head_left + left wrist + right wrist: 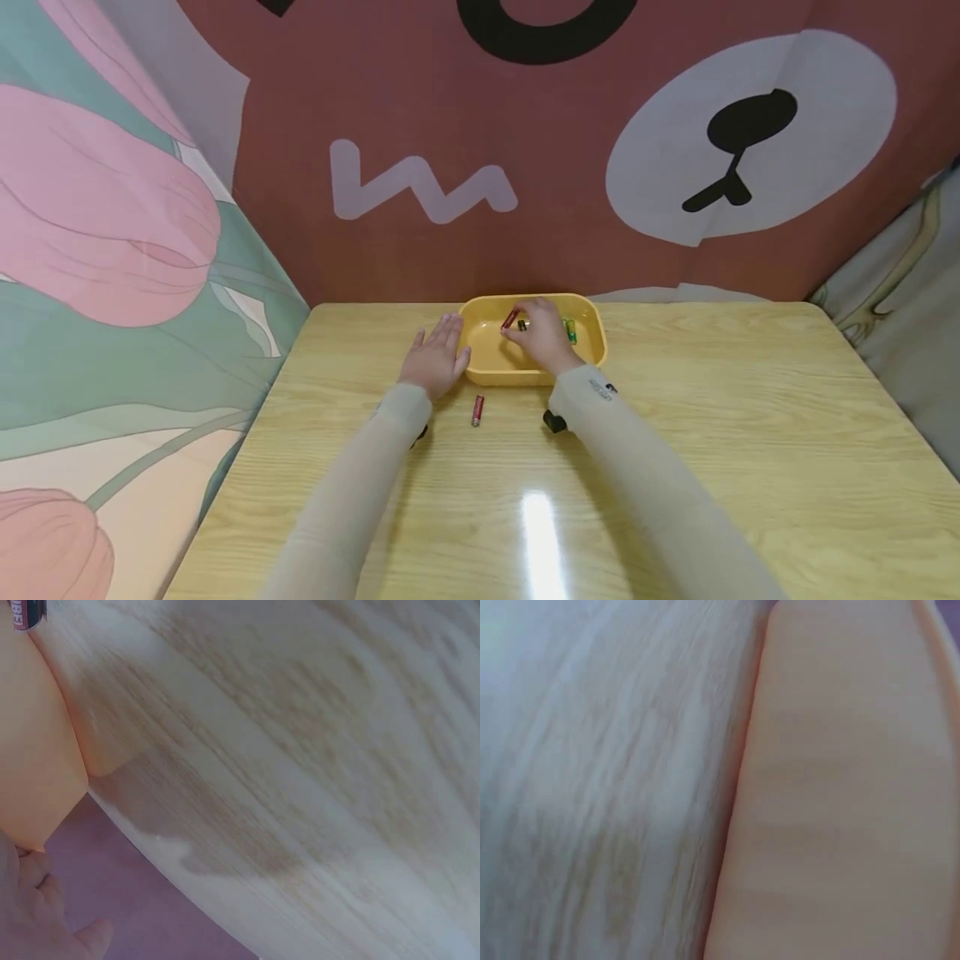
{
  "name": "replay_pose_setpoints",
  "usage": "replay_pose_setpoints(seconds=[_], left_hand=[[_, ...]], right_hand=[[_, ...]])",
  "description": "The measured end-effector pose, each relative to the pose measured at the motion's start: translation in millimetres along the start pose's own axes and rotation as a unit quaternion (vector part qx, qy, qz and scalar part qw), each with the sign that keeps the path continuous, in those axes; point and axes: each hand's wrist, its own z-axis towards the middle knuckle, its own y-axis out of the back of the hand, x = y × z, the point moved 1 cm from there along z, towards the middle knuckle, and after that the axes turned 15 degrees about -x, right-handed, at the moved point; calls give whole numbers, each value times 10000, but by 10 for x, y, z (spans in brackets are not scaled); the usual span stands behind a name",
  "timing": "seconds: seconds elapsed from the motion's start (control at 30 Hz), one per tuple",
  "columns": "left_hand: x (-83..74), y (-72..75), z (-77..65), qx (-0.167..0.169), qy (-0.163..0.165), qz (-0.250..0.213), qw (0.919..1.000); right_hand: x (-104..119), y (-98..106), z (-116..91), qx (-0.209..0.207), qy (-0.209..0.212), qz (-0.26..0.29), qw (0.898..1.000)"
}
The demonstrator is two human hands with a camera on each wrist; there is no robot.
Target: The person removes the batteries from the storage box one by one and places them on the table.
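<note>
A yellow plastic tray (pixel 480 377) stands at the back of the table. My left hand (pixel 437 357) lies along its left side, fingers straight and thumb by the rim; in the left wrist view the fingers (pixel 41 900) show at the lower left beside the tray wall (pixel 37 742). Over the tray, my right hand (pixel 546 333) pinches a red battery (pixel 510 319) between thumb and fingers. Inside the tray are green batteries (pixel 572 331) and a dark one (pixel 522 325), partly covered by that hand. The right wrist view has only the tray's outer wall (pixel 840 780) and tabletop.
Another red battery (pixel 477 410) lies on the wooden table (pixel 712 433) just in front of the tray. Behind the table's back edge hangs a brown cloth (pixel 420 258) with a cartoon face. A flowered cloth (pixel 150 358) hangs at the left.
</note>
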Motion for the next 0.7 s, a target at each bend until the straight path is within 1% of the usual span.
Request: replay_pose_setpoints(seconds=[0.1, 0.3, 0.57, 0.7], left_hand=[[-23, -37, 5, -64, -5, -12, 10000], [3, -74, -16, -149, 44, -108, 9998], [-15, -56, -6, -9, 124, -122, 9998], [-36, -47, -5, -64, 129, -96, 9999]], right_hand=[[0, 48, -68, -70, -40, 167, 9998], [48, 63, -181, -249, 27, 612, 9978], [16, 100, -275, -457, -398, 1028, 9929], [24, 151, -337, -645, -460, 1330, 9879]])
